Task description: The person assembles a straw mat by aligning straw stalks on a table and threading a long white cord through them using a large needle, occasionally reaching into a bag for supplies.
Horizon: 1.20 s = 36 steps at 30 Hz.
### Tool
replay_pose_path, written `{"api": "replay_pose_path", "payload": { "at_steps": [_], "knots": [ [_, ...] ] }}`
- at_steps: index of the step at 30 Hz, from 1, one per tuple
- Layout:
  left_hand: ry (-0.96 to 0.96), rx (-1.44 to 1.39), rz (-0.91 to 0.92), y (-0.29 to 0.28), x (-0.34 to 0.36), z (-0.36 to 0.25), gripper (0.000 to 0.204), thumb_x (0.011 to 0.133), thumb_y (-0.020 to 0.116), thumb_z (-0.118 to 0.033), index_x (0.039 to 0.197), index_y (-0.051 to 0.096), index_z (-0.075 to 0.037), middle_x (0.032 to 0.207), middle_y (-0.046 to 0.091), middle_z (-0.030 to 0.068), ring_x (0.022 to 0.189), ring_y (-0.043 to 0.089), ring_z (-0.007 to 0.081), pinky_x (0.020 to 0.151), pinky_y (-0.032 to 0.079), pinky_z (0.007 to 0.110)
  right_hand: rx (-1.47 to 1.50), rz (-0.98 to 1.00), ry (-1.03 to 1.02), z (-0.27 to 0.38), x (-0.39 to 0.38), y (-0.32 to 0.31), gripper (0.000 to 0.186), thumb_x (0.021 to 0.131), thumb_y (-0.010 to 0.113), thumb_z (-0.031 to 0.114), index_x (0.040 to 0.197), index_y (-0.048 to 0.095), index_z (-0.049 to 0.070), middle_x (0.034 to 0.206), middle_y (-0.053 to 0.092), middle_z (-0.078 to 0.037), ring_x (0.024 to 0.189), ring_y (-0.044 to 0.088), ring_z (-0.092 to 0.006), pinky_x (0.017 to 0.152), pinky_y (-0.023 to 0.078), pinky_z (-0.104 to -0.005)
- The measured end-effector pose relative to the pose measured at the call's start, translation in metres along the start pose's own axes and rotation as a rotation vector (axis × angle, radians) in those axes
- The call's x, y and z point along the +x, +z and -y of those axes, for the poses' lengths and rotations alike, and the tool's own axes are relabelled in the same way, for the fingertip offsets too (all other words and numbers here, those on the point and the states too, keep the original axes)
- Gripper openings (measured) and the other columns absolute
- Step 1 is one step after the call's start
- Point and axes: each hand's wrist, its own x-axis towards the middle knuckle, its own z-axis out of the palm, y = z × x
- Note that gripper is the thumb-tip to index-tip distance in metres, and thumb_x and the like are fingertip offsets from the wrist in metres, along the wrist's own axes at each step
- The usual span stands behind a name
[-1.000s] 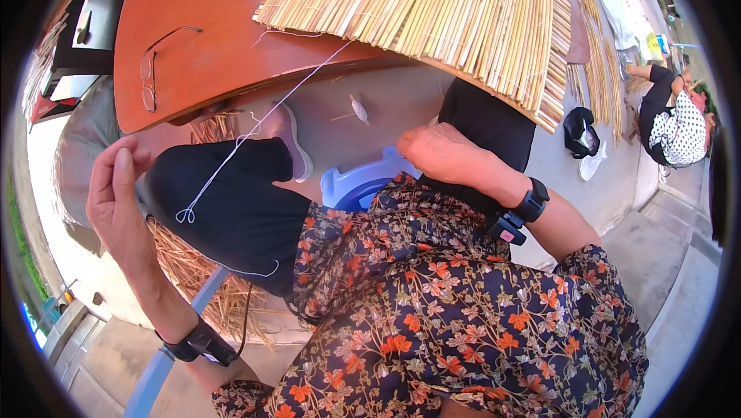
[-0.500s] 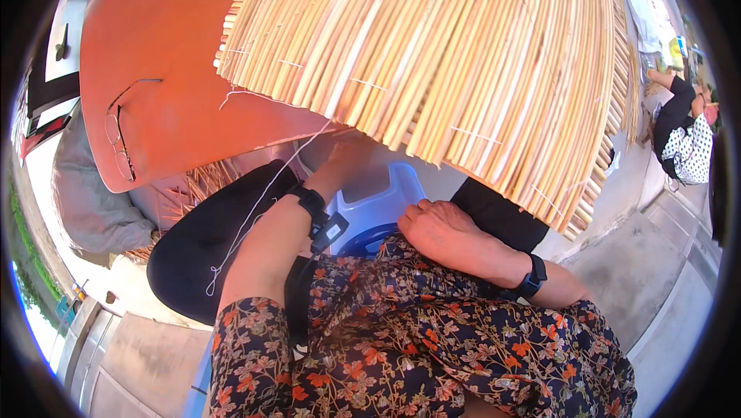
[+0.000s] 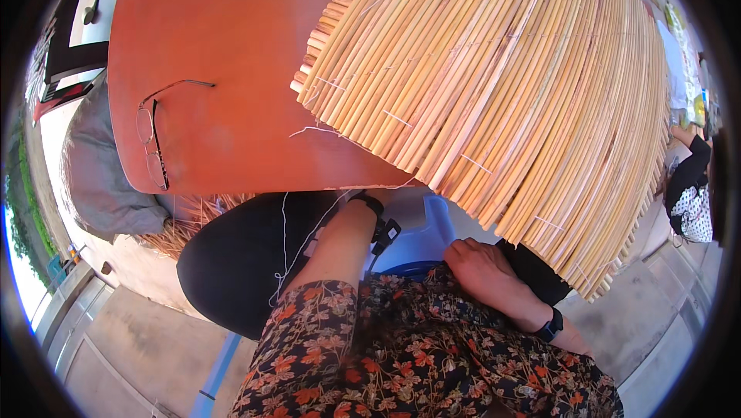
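A mat of thin tan sticks [image 3: 494, 78], bound with white thread, lies on the orange-red table [image 3: 247, 24] and juts past its near edge. My left forearm [image 3: 340, 240] reaches under that edge; the hand itself is hidden below the tabletop. Beside my lap, my right hand [image 3: 480, 265] is closed, fingers curled down by a blue plastic stool [image 3: 432, 225]. What those fingers hold, if anything, is hidden. A loose white thread [image 3: 289, 256] hangs from the table edge across my black-clad left knee [image 3: 231, 264].
Eyeglasses [image 3: 154, 140] rest on the table's left part. Past its left edge are grey cloth [image 3: 108, 171] and a heap of reddish-brown sticks [image 3: 189, 225]. Another person [image 3: 689, 194] sits at the far right.
My left hand has slipped further beneath the table edge, out of sight. Table, mat and glasses appear shifted right as the view turned. My right hand stays curled near the stool.
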Motion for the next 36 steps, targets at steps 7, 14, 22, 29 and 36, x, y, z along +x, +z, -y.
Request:
{"api": "replay_pose_path", "payload": {
  "at_steps": [7,14,22,29,36],
  "knots": [
    [-0.002,-0.069,0.144,-0.02,0.013,0.016,0.022,0.09,0.052,-0.021,0.1,0.064,-0.005,0.09,0.064,0.0076,0.08,0.064,0.0197,0.067,0.05,0.035,-0.087,-0.108,-0.087,-0.013,0.004,0.004,0.009,0.078,0.053,0.004,0.086,0.057,0.002,0.087,0.061,-0.014,0.087,0.063,-0.029,0.071,0.053,-0.0394],
    [-0.203,-1.025,0.162,-0.135,-0.103,-0.055,0.024,0.094,0.047,-0.018,0.101,0.062,-0.001,0.084,0.061,0.0068,0.077,0.063,0.0182,0.068,0.051,0.033,-0.077,-0.235,-0.186,-0.037,-0.002,0.007,0.01,0.077,0.056,0.002,0.085,0.06,0.002,0.086,0.063,-0.016,0.087,0.063,-0.0342,0.073,0.052,-0.0421],
    [0.332,-1.85,-0.229,-0.118,-0.197,-0.107,0.029,0.096,0.042,-0.023,0.101,0.055,0.003,0.084,0.061,0.0138,0.072,0.064,0.0261,0.064,0.054,0.038,-0.131,-0.411,-0.256,-0.038,-0.008,0.022,0.01,0.078,0.056,0.005,0.088,0.059,0.003,0.088,0.062,-0.014,0.085,0.062,-0.0352,0.072,0.051,-0.0424],
    [0.643,-2.008,-0.775,-0.11,-0.264,-0.149,0.036,0.098,0.044,-0.036,0.091,0.051,-0.001,0.07,0.041,0.0051,0.054,0.04,0.0112,0.046,0.036,0.024,0.0,-0.517,-0.284,-0.02,-0.016,0.015,0.008,0.084,0.057,0.01,0.087,0.057,0.002,0.087,0.061,-0.015,0.08,0.061,-0.0357,0.067,0.049,-0.0422],
    [0.698,-1.894,-1.479,-0.07,-0.339,-0.066,0.034,0.101,0.041,-0.034,0.08,0.048,-0.009,0.061,0.035,-0.0009,0.044,0.031,0.007,0.036,0.026,0.02,0.571,-0.748,-0.238,-0.006,-0.025,0.006,0.006,0.088,0.057,0.003,0.092,0.057,-0.002,0.093,0.064,-0.011,0.073,0.065,-0.0168,0.063,0.05,-0.0257]
  ]
}}
